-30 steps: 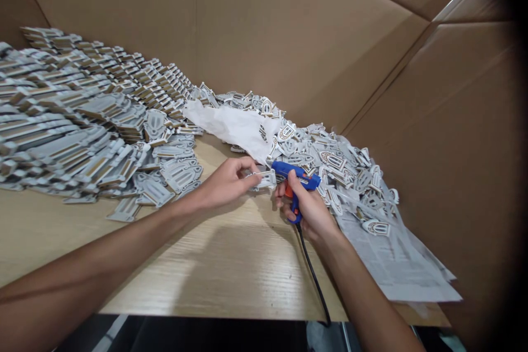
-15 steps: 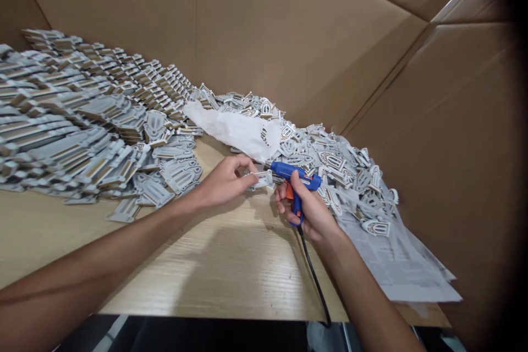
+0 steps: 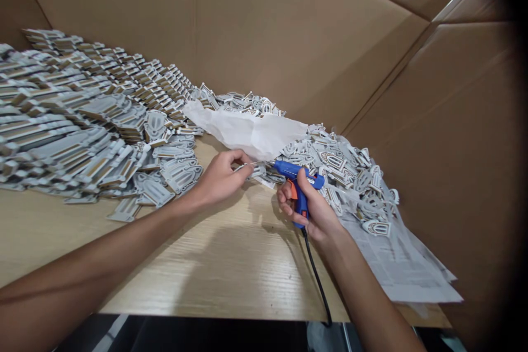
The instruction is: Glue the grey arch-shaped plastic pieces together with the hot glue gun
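Observation:
My right hand [image 3: 303,201] is wrapped round a blue glue gun [image 3: 303,184] with an orange trigger; its nozzle points left. A black cord runs down from the grip over the table's front edge. Between thumb and fingers, my left hand [image 3: 226,176] pinches a small grey-white arch-shaped cutout piece [image 3: 256,169], partly hidden by the fingers. The nozzle tip is close to this piece; whether they touch I cannot tell. Just beyond the hands lies a crumpled white sheet [image 3: 256,133] on top of loose pieces.
Tall rows of stacked cutout pieces [image 3: 82,99] fill the left side of the wooden table [image 3: 214,269]. A loose heap of similar pieces [image 3: 342,168] lies at right, partly on paper sheets [image 3: 408,272]. Cardboard walls [image 3: 264,27] enclose the back and right.
The glue gun has shifted slightly right. My left hand has turned the piece and moved slightly left. The white sheet's right part now lies spread farther over the heap.

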Tool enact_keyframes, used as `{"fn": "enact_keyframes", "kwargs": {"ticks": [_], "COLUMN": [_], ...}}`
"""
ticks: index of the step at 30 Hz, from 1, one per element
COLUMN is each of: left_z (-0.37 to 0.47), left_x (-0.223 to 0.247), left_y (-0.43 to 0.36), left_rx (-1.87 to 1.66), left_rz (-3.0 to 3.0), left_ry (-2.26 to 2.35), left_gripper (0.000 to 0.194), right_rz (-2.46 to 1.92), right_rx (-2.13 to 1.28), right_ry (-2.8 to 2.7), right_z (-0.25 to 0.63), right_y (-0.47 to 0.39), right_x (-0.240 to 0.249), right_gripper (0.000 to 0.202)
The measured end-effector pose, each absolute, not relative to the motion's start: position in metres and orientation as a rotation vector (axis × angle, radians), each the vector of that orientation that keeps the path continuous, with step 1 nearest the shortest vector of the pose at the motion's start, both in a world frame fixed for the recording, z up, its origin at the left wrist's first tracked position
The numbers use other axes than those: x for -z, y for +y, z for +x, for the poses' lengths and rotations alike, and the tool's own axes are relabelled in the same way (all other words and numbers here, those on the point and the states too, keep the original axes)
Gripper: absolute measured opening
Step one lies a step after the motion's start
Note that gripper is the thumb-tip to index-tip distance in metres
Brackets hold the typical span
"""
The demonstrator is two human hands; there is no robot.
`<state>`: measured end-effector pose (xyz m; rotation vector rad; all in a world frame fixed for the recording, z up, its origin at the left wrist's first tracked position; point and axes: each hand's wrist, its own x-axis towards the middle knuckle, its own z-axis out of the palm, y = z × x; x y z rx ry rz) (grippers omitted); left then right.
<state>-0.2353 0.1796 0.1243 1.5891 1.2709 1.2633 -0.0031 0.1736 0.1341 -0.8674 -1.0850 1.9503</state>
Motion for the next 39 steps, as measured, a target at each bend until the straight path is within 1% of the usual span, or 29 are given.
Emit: {"fn": "enact_keyframes", "kwargs": {"ticks": [5,11,15,18,22,27,28,32,36,39], "left_z": [-0.236,-0.236,-0.235,-0.236,-0.234,-0.228,-0.227,-0.225,-0.225,-0.225], "left_x": [-0.126,-0.127,-0.128,-0.127,-0.13,-0.136,-0.136,-0.132,-0.131,-0.13], "left_y": [0.179,0.178,0.178,0.178,0.175,0.167,0.166,0.164,0.162,0.161], "left_rx": [-1.334,-1.411,-1.475,-1.462,-1.355,-1.137,-1.101,-1.034,-1.014,-0.977], "left_rz": [1.568,1.545,1.494,1.473,1.559,1.7,1.724,1.723,1.626,1.573], "left_ry": [1.301,1.28,1.27,1.289,1.268,1.086,1.038,0.907,0.95,0.935], "left_gripper": [0.019,0.027,0.026,0.026,0.026,0.023,0.023,0.022,0.028,0.034], "right_rz": [-0.787,-0.693,-0.663,-0.672,-0.734,-0.875,-0.889,-0.919,-0.93,-0.958], "right_rx": [-1.985,-2.047,-2.029,-1.921,-1.642,-1.346,-1.323,-1.337,-1.367,-1.293], "right_ry": [-1.075,-1.087,-1.117,-1.093,-1.05,-1.201,-1.23,-1.348,-1.432,-1.538], "right_z": [-0.001,0.002,0.002,0.001,0.0,-0.003,-0.004,-0.004,-0.002,-0.003], "right_y": [0.175,0.173,0.171,0.172,0.173,0.169,0.168,0.166,0.164,0.163], "right_x": [-0.136,-0.137,-0.138,-0.139,-0.14,-0.132,-0.131,-0.128,-0.13,-0.133], "right_gripper": [0.063,0.061,0.062,0.061,0.055,0.037,0.037,0.05,0.049,0.048]}}
